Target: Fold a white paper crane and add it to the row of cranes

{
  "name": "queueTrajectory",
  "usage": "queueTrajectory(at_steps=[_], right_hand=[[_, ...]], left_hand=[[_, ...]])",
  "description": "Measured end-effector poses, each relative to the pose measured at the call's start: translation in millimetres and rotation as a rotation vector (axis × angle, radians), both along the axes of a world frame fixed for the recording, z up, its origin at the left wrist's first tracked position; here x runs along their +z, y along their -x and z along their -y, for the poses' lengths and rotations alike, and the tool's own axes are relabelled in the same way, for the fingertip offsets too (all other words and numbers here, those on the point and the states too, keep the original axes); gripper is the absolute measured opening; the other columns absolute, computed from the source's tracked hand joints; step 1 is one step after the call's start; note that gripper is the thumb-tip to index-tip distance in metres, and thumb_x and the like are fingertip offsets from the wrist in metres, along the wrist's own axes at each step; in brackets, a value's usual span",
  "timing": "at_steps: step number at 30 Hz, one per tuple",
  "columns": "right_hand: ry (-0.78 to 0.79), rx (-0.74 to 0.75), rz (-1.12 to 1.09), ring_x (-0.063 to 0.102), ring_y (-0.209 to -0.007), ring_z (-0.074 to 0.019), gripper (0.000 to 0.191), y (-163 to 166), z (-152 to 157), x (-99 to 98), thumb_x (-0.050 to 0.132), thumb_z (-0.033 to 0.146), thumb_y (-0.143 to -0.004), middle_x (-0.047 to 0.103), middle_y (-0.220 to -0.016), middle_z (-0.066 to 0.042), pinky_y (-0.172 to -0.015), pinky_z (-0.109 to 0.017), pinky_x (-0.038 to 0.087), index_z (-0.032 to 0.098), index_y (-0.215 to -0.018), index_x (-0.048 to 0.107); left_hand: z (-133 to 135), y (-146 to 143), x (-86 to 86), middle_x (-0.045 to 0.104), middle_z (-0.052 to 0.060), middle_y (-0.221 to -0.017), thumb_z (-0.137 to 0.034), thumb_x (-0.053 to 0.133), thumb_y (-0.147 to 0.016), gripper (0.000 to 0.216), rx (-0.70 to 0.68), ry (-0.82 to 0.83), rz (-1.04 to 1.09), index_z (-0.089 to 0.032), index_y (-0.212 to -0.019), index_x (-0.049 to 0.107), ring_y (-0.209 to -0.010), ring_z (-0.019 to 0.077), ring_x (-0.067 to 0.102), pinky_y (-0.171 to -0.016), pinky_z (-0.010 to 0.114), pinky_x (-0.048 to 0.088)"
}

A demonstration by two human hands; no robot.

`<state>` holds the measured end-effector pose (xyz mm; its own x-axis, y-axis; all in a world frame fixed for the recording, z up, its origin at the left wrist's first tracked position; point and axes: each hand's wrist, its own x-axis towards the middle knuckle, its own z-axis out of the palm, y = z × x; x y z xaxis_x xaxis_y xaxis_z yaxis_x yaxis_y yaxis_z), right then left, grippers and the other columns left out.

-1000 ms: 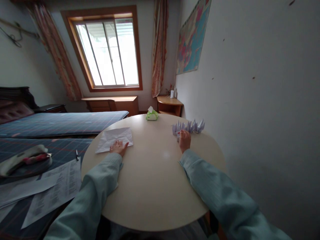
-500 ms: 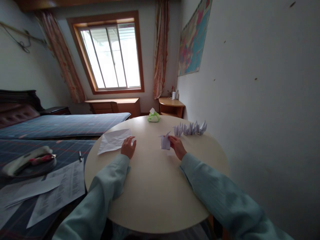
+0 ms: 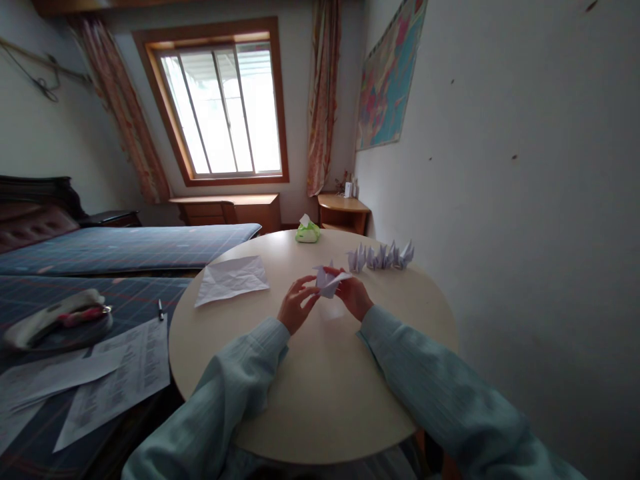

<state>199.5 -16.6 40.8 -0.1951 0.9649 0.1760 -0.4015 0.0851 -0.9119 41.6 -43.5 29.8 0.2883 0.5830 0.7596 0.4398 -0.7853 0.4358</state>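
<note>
A small folded paper figure point(image 3: 329, 281) is held above the middle of the round beige table point(image 3: 310, 387). My right hand point(image 3: 354, 296) pinches it from the right, and my left hand point(image 3: 296, 308) reaches in from the left, its fingertips touching the figure's left edge. A row of several similar folded paper figures point(image 3: 382, 257) stands at the table's far right. A creased white sheet point(image 3: 231, 279) lies flat at the far left of the table, away from both hands.
A green tissue pack point(image 3: 307, 231) sits at the table's far edge. A bed point(image 3: 115, 248) with printed papers point(image 3: 100, 387), a pen point(image 3: 160, 309) and a pouch point(image 3: 55, 320) lies to the left. A white wall is close on the right.
My right hand took one folded figure from the row and carried it to the table's middle. My left hand left the white sheet and came over to the figure.
</note>
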Motion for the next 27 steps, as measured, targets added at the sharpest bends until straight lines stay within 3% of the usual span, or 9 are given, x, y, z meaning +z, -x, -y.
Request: queueTrajectory(at_steps=[3, 6, 12, 15, 18, 21, 25, 27], right_hand=[[-0.017, 0.017, -0.004, 0.057, -0.08, -0.0165, 0.03, 1, 2, -0.3, 0.055, 0.033, -0.065, 0.063, -0.092, -0.002, -0.07, -0.03, 0.045, 0.022, -0.091, 0.061], [-0.045, 0.01, 0.019, 0.057, -0.078, -0.0147, 0.041, 4, 5, 0.2, 0.063, 0.024, -0.058, 0.062, -0.092, 0.001, -0.071, -0.028, 0.045, 0.025, -0.098, 0.058], [-0.1, -0.042, 0.047, 0.057, -0.071, -0.0118, 0.065, 5, 4, 2.3, 0.069, 0.017, -0.049, 0.058, -0.101, 0.001, -0.067, -0.026, 0.047, 0.027, -0.111, 0.048], [-0.134, -0.065, 0.061, 0.056, -0.068, -0.01, 0.067, 6, 3, 1.5, 0.069, 0.016, -0.048, 0.052, -0.11, 0.0, -0.064, -0.024, 0.048, 0.027, -0.111, 0.048], [-0.16, -0.028, 0.109, 0.057, -0.068, -0.0109, 0.069, 10, 6, -0.7, 0.069, 0.015, -0.047, 0.051, -0.111, 0.0, -0.061, -0.025, 0.049, 0.027, -0.111, 0.047], [-0.175, 0.024, 0.168, 0.058, -0.066, -0.0113, 0.07, 15, 8, -4.0, 0.069, 0.015, -0.047, 0.053, -0.108, 0.0, -0.061, -0.026, 0.049, 0.028, -0.112, 0.046], [-0.209, -0.079, 0.212, 0.058, -0.07, -0.0112, 0.063, 17, 7, -7.7, 0.069, 0.016, -0.048, 0.051, -0.109, -0.001, -0.065, -0.027, 0.049, 0.027, -0.107, 0.048], [-0.187, -0.098, 0.223, 0.058, -0.07, -0.0119, 0.054, 17, 6, -8.8, 0.069, 0.019, -0.05, 0.056, -0.097, -0.001, -0.066, -0.028, 0.049, 0.024, -0.1, 0.05]], left_hand=[[2, -2, -0.5, 0.048, 0.008, -0.107, -0.023, 0.043, -0.077, 0.02, -0.07, 0.053, 0.037, -0.02, -0.073, 0.062, -0.099, 0.0178, 0.047, -0.081, 0.034, 0.042], [4, -4, 0.7, 0.048, 0.008, -0.106, -0.023, 0.042, -0.077, 0.023, -0.127, 0.134, 0.103, -0.018, -0.066, 0.061, -0.095, 0.017, 0.05, -0.08, 0.032, 0.042], [5, -7, 3.8, 0.052, 0.008, -0.101, -0.037, 0.045, -0.074, 0.028, -0.166, 0.435, 0.425, -0.018, -0.094, 0.053, -0.079, 0.014, 0.054, -0.066, 0.025, 0.045], [0, -9, 1.0, 0.057, 0.005, -0.087, -0.044, 0.052, -0.067, 0.043, -0.206, 0.681, 0.606, -0.017, -0.1, 0.046, -0.063, 0.0101, 0.054, -0.056, 0.023, 0.044], [-6, -8, -3.5, 0.056, -0.001, -0.062, -0.045, 0.061, -0.056, 0.039, -0.164, 0.862, 0.627, -0.014, -0.078, 0.052, -0.052, 0.0074, 0.05, -0.047, 0.018, 0.039], [-8, -5, -6.7, 0.048, -0.005, -0.046, -0.042, 0.065, -0.051, 0.033, -0.1, 0.881, 0.592, -0.013, -0.058, 0.05, -0.041, 0.0041, 0.04, -0.038, 0.016, 0.029], [-7, -2, -7.4, 0.046, -0.006, -0.045, -0.042, 0.065, -0.05, 0.033, -0.054, 0.832, 0.645, -0.014, -0.054, 0.048, -0.041, 0.0035, 0.038, -0.038, 0.016, 0.027], [-6, -2, -6.8, 0.048, -0.006, -0.047, -0.043, 0.067, -0.047, 0.036, -0.044, 0.858, 0.69, -0.014, -0.054, 0.047, -0.042, 0.004, 0.041, -0.04, 0.016, 0.03]])
